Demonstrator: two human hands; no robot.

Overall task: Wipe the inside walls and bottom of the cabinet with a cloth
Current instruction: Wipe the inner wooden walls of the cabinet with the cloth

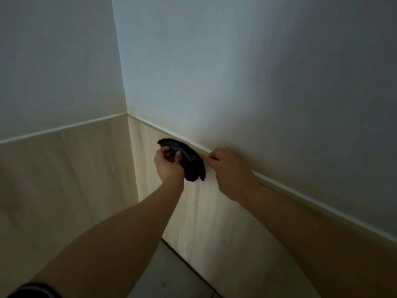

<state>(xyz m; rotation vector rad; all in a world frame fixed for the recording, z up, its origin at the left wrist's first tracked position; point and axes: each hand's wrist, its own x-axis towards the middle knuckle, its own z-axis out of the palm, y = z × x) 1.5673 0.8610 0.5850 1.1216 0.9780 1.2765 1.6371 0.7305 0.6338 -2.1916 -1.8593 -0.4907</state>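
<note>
Near the middle of the frame the left hand grips a dark cloth, its fingers curled tight round the bunched fabric. The cloth bulges out above and to the right of that fist and lies against the pale wooden panel that runs from the centre down toward the lower right. Whether it presses hard on the wood or only touches it, I cannot tell.

Just to the right of the cloth is the right hand. Its fingers are curled in at the top edge of the panel, where a thin light trim strip divides the wood from the white wall above. They seem to pinch or hook something at that edge, but the picture is too dim to show what, or whether they hold the cloth's edge.

Both bare forearms reach in from the bottom of the frame. A second wooden panel fills the left side and meets the first at a corner left of the cloth. A patch of light floor shows at the bottom centre, and a dark band sits at the lower left corner.
</note>
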